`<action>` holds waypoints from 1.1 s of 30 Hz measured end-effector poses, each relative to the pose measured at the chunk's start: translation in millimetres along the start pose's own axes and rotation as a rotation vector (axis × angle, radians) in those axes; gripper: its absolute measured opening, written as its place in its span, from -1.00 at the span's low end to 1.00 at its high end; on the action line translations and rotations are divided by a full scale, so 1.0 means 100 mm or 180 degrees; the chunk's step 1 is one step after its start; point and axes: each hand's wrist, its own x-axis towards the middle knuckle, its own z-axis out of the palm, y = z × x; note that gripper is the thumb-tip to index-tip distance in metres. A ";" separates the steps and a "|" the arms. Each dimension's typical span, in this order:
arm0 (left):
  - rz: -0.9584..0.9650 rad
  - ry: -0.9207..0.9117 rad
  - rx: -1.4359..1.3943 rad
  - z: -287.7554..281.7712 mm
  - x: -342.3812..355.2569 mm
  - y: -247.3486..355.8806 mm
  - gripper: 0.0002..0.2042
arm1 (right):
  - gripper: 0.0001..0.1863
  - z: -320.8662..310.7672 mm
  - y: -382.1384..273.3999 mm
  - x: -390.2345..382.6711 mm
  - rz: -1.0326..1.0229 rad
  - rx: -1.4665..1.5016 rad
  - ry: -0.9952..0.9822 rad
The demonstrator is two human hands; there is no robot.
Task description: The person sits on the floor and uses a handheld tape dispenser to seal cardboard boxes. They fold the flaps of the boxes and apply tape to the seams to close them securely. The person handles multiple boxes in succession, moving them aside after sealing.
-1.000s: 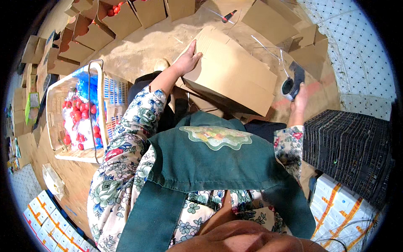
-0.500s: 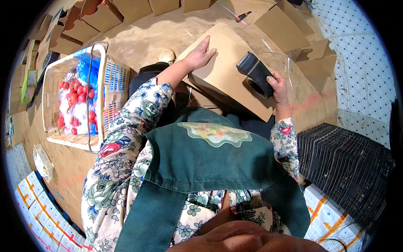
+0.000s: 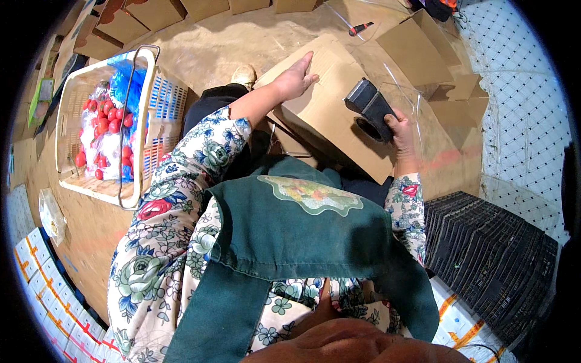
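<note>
A brown cardboard box (image 3: 348, 133) lies tilted across my lap. My left hand (image 3: 296, 78) lies on the top of its upper left part, fingers stretched out and thumb apart. My right hand (image 3: 399, 130) is closed on the handle of a black tape dispenser (image 3: 369, 106), held over the right part of the box with its metal-edged head pointing up and left. Whether it touches the cardboard I cannot tell. Beside my left arm stands a white plastic basket (image 3: 68, 133) holding red round fruit (image 3: 114, 124) in clear bags and blue plastic.
Cardboard boxes (image 3: 242, 5) line the back and left; more (image 3: 411, 45) stand at back right. A red-black cutter (image 3: 361, 29) and pale strips lie on the floor (image 3: 200, 36). Black stacked crates (image 3: 490, 260) are at lower right, taped white boxes (image 3: 48, 290) at lower left.
My right hand has brought the tape dispenser from beside the box's right edge to over its top. My left hand has shifted slightly right and up along with the view.
</note>
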 end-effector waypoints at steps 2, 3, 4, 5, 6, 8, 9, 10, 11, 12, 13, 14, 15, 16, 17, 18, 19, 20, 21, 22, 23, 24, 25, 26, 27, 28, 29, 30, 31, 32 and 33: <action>-0.0089 -0.0045 0.0111 -0.03 0.01 0.05 -0.35 | -0.60 -0.03 0.07 0.04 0.0030 0.0175 0.0050; -0.0017 0.0109 0.0169 -0.03 -0.01 0.06 -0.38 | -0.58 -0.02 0.02 0.03 0.0005 0.0195 -0.0107; 0.0055 0.0262 0.0230 -0.02 -0.03 0.07 -0.40 | -0.57 -0.04 0.03 0.04 0.0018 0.0136 -0.0152; 0.0128 0.0412 0.0292 0.00 -0.05 0.09 -0.43 | -0.56 -0.09 0.07 0.06 0.0030 0.0078 -0.0196; 0.0386 0.0668 0.0426 -0.02 -0.09 0.18 -0.46 | -0.55 -0.12 0.09 0.06 0.0042 0.0029 -0.0224; 0.0902 0.1190 0.0699 -0.10 -0.17 0.44 -0.54 | -0.53 -0.08 0.05 0.02 0.0064 0.0190 -0.0192; 0.1259 0.1531 0.0466 -0.08 -0.15 0.51 -0.65 | -0.52 -0.05 0.03 0.00 0.0080 0.0276 -0.0180; 0.0868 0.1127 -0.0117 -0.02 -0.14 0.53 -0.67 | -0.51 -0.05 0.02 -0.01 0.0050 0.0225 -0.0201; 0.0473 0.0717 -0.0694 0.07 -0.13 0.52 -0.68 | -0.51 -0.06 0.02 -0.01 0.0020 0.0174 -0.0220; 0.0071 0.0318 -0.1251 0.13 -0.13 0.54 -0.67 | -0.50 -0.07 0.02 0.00 -0.0019 0.0128 -0.0255; -0.0613 -0.0356 -0.2418 0.13 -0.16 0.71 -0.58 | -0.50 -0.08 0.03 0.00 -0.0008 0.0144 -0.0258; -0.0830 -0.0621 -0.2514 0.17 -0.17 0.75 -0.57 | -0.50 -0.08 0.04 0.00 0.0004 0.0159 -0.0260; -0.1048 -0.0886 -0.2608 0.20 -0.16 0.79 -0.55 | -0.49 -0.08 0.03 0.00 0.0015 0.0172 -0.0263; -0.1266 -0.1151 -0.2697 0.23 -0.16 0.82 -0.53 | -0.49 -0.06 0.03 0.00 0.0018 0.0159 -0.0225; -0.1160 -0.1222 -0.2542 0.28 -0.16 0.84 -0.51 | -0.49 -0.04 0.02 0.00 0.0022 0.0146 -0.0187; -0.1093 -0.1167 -0.2582 0.32 -0.14 0.86 -0.51 | -0.49 -0.02 0.00 0.00 0.0019 0.0134 -0.0145; -0.1026 -0.1109 -0.2622 0.35 -0.13 0.88 -0.51 | -0.50 -0.04 0.02 -0.01 0.0022 0.0134 -0.0141; -0.0958 -0.1049 -0.2662 0.39 -0.13 0.91 -0.52 | -0.51 -0.06 0.04 -0.02 0.0024 0.0134 -0.0139; -0.0811 -0.0772 -0.2618 0.43 -0.14 0.94 -0.56 | -0.51 -0.08 0.07 -0.01 0.0001 0.0146 -0.0155; -0.0716 -0.0770 -0.2634 0.48 -0.12 0.91 -0.61 | -0.53 -0.12 0.10 0.01 -0.0019 0.0086 -0.0167; -0.0620 -0.0768 -0.2650 0.55 -0.10 0.83 -0.66 | -0.54 -0.16 0.13 0.02 -0.0039 0.0026 -0.0181; -0.0529 -0.0763 -0.2671 0.56 -0.09 0.83 -0.69 | -0.56 -0.14 0.10 0.01 -0.0052 -0.0038 -0.0197; -0.0436 -0.0770 -0.2436 0.50 -0.10 0.83 -0.72 | -0.60 -0.11 0.03 -0.02 0.0000 -0.0042 -0.0239; -0.0197 -0.0684 -0.1962 0.49 -0.07 0.77 -0.72 | -0.60 -0.09 0.02 -0.01 0.0002 -0.0091 -0.0239; 0.0039 -0.0603 -0.1492 0.48 -0.05 0.72 -0.72 | -0.61 -0.08 0.02 -0.01 0.0009 -0.0142 -0.0232; 0.0272 -0.0521 -0.1022 0.46 -0.02 0.67 -0.71 | -0.62 -0.08 0.03 -0.01 0.0017 -0.0193 -0.0224; 0.0376 -0.0430 -0.0829 0.44 0.00 0.61 -0.71 | -0.66 -0.12 0.07 0.00 -0.0030 -0.0316 -0.0234; 0.0479 -0.0349 -0.0628 0.35 0.00 0.60 -0.71 | -0.67 -0.09 0.04 -0.02 -0.0016 -0.0320 -0.0188; 0.0582 -0.0264 -0.0441 0.25 -0.02 0.57 -0.71 | -0.69 -0.04 -0.03 -0.05 0.0006 -0.0335 -0.0140; 0.0945 -0.0220 0.0165 0.11 0.02 0.46 -0.71 | -0.71 0.00 -0.10 -0.08 0.0030 -0.0351 -0.0092; 0.1290 -0.0179 0.0778 -0.08 0.07 0.31 -0.71 | -0.73 -0.04 -0.12 -0.10 0.0008 -0.0537 -0.0102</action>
